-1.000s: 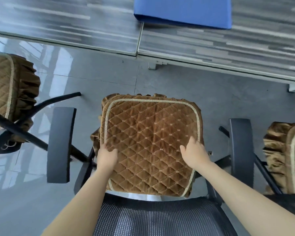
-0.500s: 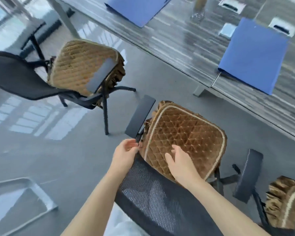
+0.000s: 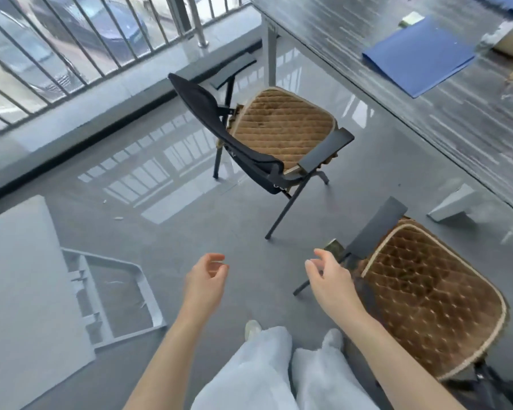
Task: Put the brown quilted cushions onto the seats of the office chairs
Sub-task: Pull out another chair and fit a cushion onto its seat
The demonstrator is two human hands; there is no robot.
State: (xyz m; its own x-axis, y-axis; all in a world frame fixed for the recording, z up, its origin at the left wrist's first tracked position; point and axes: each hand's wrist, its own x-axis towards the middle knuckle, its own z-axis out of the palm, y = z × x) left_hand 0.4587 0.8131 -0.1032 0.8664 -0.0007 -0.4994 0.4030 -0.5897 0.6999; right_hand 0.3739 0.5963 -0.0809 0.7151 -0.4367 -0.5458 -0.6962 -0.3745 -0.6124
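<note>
The striped grey surface (image 3: 444, 93) runs along the right, and beside it stand two office chairs, the far chair (image 3: 249, 149) and near chair (image 3: 376, 232), each with a brown quilted cushion (image 3: 282, 122) (image 3: 433, 297) on its seat. Left of the near chair, the left hand (image 3: 205, 281) and right hand (image 3: 332, 281) hang over the floor, fingers loosely spread, holding nothing.

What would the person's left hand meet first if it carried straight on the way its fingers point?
Probably nothing soon: the left hand points over bare floor toward the far chair, though depth is unclear.
</note>
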